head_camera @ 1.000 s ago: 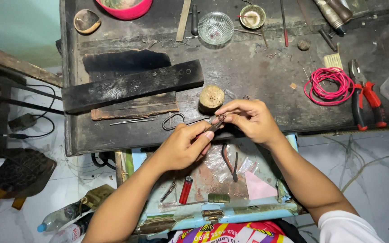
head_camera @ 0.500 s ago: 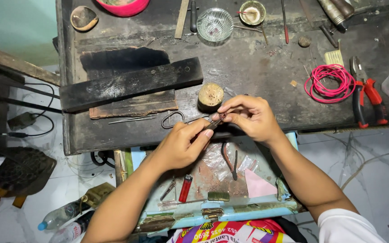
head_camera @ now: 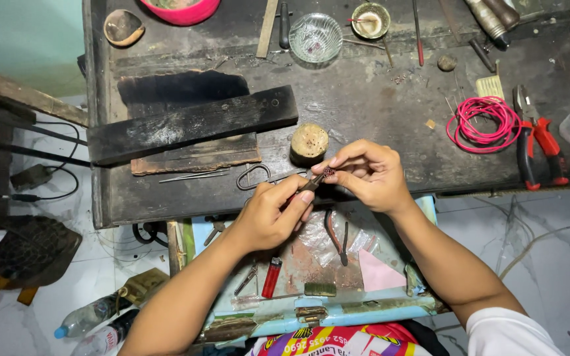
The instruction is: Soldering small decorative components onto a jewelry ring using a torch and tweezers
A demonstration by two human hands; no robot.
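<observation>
Left hand point(head_camera: 268, 217) closed on a slim tool point(head_camera: 310, 183), tip raised toward a tiny beaded piece point(head_camera: 328, 172). Right hand point(head_camera: 367, 175) closed too, pinching that piece between thumb and fingertips, just above the near edge of the dark bench point(head_camera: 364, 112) and close by a round wooden stub point(head_camera: 309, 141).

Probably very light and small, that piece; easy to drop or flick away, likely delicate where the beads or links join. Best pinched by its ends or sides, gently, with the tool taking the fine work. Too small to tell its exact make.

Counted on the bench: one long black block point(head_camera: 192, 124), one coil of pink wire point(head_camera: 484, 124), one pair of red-handled pliers point(head_camera: 539, 142), one clear glass bowl point(head_camera: 316, 37), one small metal cup point(head_camera: 371, 20), one pink bowl point(head_camera: 179, 10) cut off by the top edge, one pair of scissors point(head_camera: 253, 177) lying flat. In the open tray point(head_camera: 324, 310) below the hands: one red lighter point(head_camera: 271, 277), one pair of small dark pliers point(head_camera: 338, 232). On the floor at left: two plastic bottles point(head_camera: 90, 316).
</observation>
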